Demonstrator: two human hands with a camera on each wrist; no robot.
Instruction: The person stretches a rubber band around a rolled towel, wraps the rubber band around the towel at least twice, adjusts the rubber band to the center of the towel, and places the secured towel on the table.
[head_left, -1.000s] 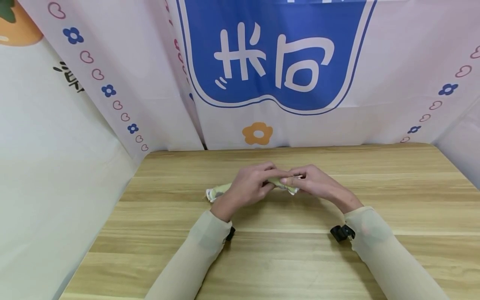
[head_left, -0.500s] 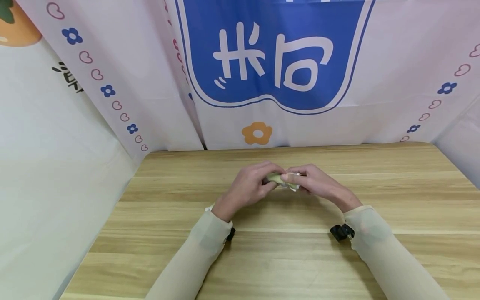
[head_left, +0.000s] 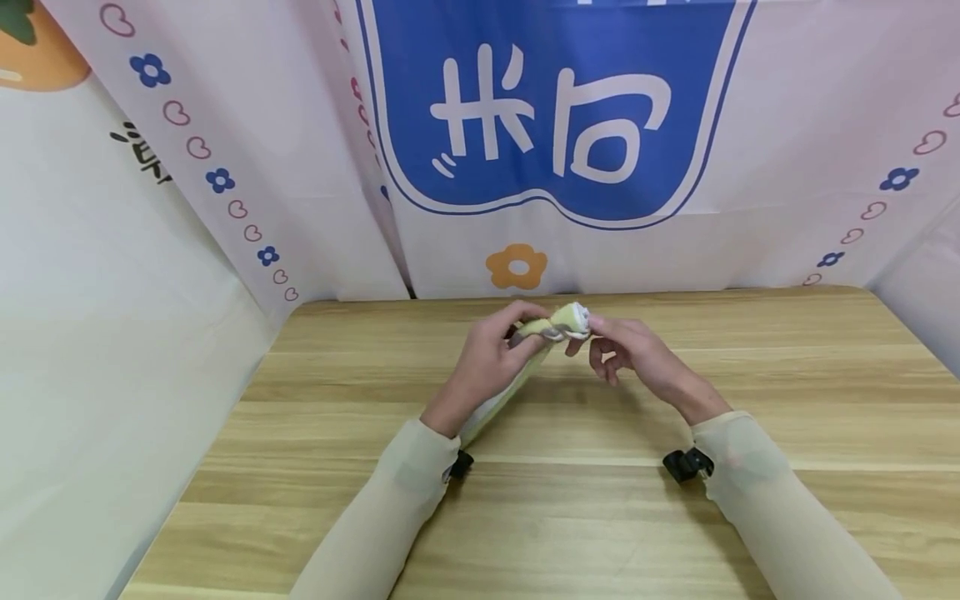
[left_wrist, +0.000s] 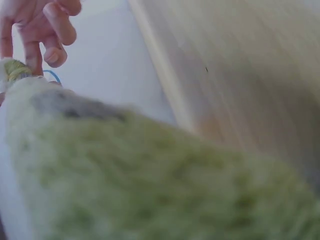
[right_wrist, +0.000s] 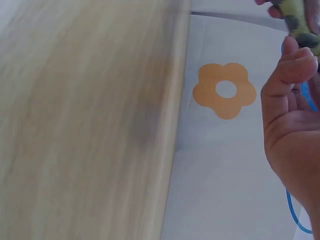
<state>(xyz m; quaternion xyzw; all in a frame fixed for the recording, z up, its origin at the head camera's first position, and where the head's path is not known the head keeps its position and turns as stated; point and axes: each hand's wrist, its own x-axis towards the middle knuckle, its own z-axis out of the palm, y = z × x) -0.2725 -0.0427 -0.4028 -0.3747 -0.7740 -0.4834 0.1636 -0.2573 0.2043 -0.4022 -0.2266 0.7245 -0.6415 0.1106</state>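
Pinched between the thumb and curled fingers of the left hand, a pale green sock is held raised above the wooden counter in the head view. Its rolled, white-tipped end is seen at the top, just past the left fingertips, while the rest of the fabric is trailed down beneath the left palm toward the left sleeve. The right hand is set just beside that rolled end, its fingertips touching or nearly touching it; whether the grip of this hand is closed on the fabric cannot be told, since the fingers are only loosely bent. Both hands are kept near the middle of the counter, toward its far edge, where the printed backdrop with an orange flower is hung. Bare wood is left on either side and in front of the forearms.

From the left wrist view, most of the picture is filled by the blurred green sock, lying close under the camera. The right hand's fingers are seen at the upper left, by the sock's far end. The counter is seen behind.

From the right wrist view, the right hand is shown with its fingers partly bent, and the sock is seen at the fingertips in the top right corner. The counter edge is run alongside the backdrop's flower.
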